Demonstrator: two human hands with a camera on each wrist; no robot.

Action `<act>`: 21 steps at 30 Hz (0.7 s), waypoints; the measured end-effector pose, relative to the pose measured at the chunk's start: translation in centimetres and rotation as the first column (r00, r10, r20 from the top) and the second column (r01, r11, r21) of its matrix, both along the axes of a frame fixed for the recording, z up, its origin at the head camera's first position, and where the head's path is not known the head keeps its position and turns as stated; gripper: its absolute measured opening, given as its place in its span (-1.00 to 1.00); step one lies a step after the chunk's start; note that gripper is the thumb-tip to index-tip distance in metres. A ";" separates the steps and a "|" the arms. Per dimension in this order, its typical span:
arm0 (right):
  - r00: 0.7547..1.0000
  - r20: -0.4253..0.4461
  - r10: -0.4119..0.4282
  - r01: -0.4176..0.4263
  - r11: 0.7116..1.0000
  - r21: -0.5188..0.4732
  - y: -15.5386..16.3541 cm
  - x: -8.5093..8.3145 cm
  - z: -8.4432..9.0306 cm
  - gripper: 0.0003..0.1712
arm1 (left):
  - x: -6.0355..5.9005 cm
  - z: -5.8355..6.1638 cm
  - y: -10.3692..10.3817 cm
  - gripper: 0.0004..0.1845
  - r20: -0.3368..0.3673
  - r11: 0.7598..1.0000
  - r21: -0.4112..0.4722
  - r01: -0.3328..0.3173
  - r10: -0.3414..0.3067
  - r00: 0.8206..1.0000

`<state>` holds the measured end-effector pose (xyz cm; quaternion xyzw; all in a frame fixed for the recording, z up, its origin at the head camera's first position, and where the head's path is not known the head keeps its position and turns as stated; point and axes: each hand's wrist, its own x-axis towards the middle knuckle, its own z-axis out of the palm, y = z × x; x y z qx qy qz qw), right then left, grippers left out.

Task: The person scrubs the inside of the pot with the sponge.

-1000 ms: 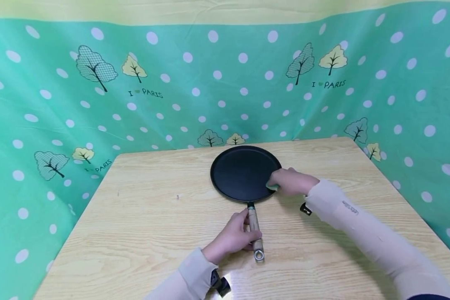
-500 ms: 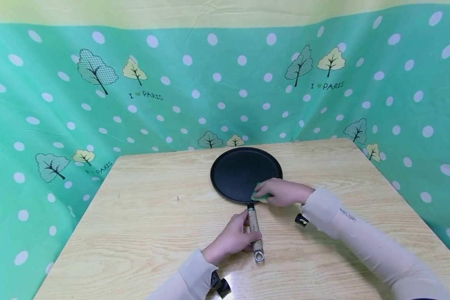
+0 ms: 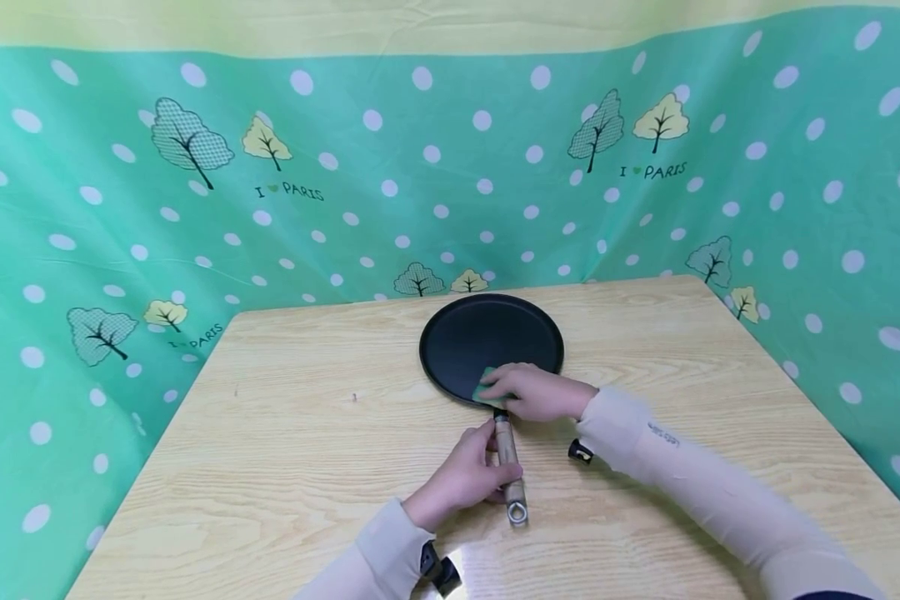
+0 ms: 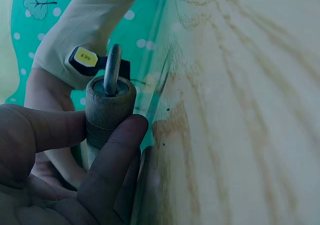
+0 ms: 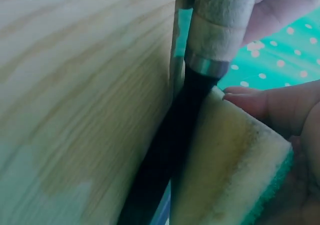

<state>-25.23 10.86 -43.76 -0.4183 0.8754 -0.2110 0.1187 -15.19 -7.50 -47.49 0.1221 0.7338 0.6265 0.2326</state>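
Observation:
A round black flat pan [image 3: 487, 337] lies on the wooden table [image 3: 307, 433], its wooden handle [image 3: 507, 454] pointing toward me. My left hand [image 3: 465, 477] grips that handle [image 4: 104, 117] near its metal hanging ring [image 4: 112, 69]. My right hand [image 3: 536, 392] holds a yellow sponge with a green scouring side [image 3: 485, 390] against the pan's near edge, just above the handle joint. In the right wrist view the sponge [image 5: 225, 170] sits beside the handle's metal collar [image 5: 206, 65].
A green polka-dot cloth with tree prints [image 3: 435, 175] hangs behind and on both sides of the table. The table's edges drop away at left and right. Small black wrist cameras [image 3: 579, 452] sit on both sleeves.
My right hand has slid the sponge leftward along the pan's near rim, from its right side to just above the handle. The left hand has stayed on the handle.

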 end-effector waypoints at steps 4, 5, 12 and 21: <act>1.000 0.014 -0.023 0.023 1.000 0.001 -1.2 -0.1 -0.1 -0.53 | 0.0 0.0 0.0 -0.21 -0.012 1.000 -0.002 -0.008 0.008 1.000; 1.000 0.009 -0.027 0.027 1.000 0.006 -1.5 -0.2 -0.2 -0.53 | 0.0 0.0 0.0 -0.20 -0.014 1.000 -0.003 -0.010 0.010 1.000; 1.000 -0.011 -0.028 0.029 0.999 0.023 -3.3 -0.8 -0.3 -0.50 | 0.1 0.0 0.1 -0.21 -0.007 0.999 0.008 -0.034 0.034 0.999; 1.000 -0.031 -0.002 0.005 0.996 0.089 -5.7 -2.6 0.1 -0.47 | 0.2 0.1 0.2 -0.12 0.009 0.999 -0.010 -0.038 0.038 0.999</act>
